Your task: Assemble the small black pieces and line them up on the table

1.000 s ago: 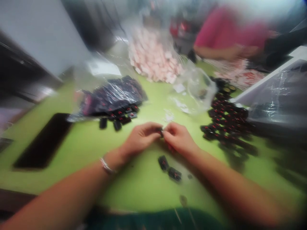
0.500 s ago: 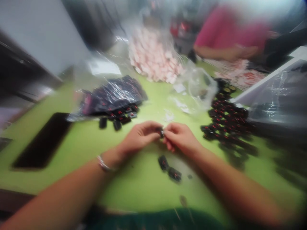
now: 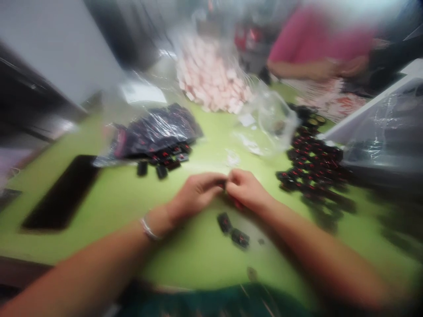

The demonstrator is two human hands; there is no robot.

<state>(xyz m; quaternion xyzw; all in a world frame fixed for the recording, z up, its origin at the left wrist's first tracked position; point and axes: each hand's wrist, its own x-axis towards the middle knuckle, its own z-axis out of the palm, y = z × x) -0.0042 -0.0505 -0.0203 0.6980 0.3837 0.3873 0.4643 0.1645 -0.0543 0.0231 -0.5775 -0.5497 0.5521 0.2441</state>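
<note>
My left hand [image 3: 197, 192] pinches a small black piece [image 3: 220, 183], mostly hidden between the fingers, over the green table [image 3: 185, 255]. Touching it at the piece is my right hand [image 3: 246, 189], its fingers curled closed on the same piece. Just below the hands lie two black parts with red marks, one [image 3: 224, 223] upper left of the other [image 3: 241, 238]. A tiny dark bit [image 3: 261, 241] rests to their right. White scraps [image 3: 232, 157] lie beyond my fingers.
A clear bag of black parts [image 3: 158, 130] and a dark flat slab [image 3: 61, 193] are left. Pale pink pieces [image 3: 214, 79] fill a bag behind. Black parts [image 3: 310, 163] are heaped right, near a plastic-covered box [image 3: 386, 123]. A person in pink [image 3: 304, 39] works beyond.
My hands have drawn closer together and the right fingers are curled tighter. The small piece shows less between them. My left wrist has shifted slightly right.
</note>
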